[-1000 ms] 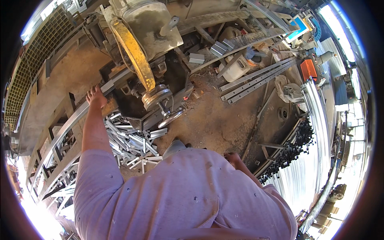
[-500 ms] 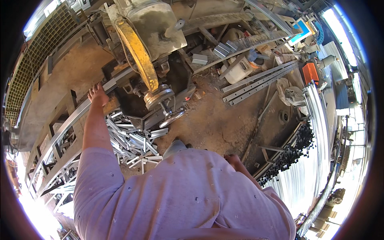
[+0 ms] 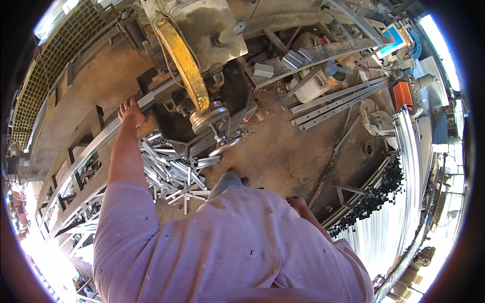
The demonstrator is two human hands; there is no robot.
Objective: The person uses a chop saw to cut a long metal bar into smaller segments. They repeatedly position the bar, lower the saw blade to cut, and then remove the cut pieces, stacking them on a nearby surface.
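Note:
My left hand (image 3: 131, 112) reaches out and rests on a long grey metal bar (image 3: 86, 151) that runs into a big worn machine (image 3: 202, 55) with a yellow guard (image 3: 184, 60). The fingers lie over the bar's top near the machine's mouth. Below the bar lies a heap of short cut metal pieces (image 3: 169, 169) on the dirt floor. My right hand (image 3: 299, 205) hangs by my hip, mostly hidden behind my lilac shirt (image 3: 227, 247), and nothing shows in it.
A round handwheel (image 3: 222, 146) sticks out under the machine. Long metal strips (image 3: 336, 103) lie on the ground at the right. Stacks of dark square tubes (image 3: 374, 199) and shiny sheets (image 3: 404, 166) fill the right side. A metal rack (image 3: 70, 192) stands on the left.
My left hand stays on the bar and has slid slightly along it. The view has shifted a little; the right hand stays at my side.

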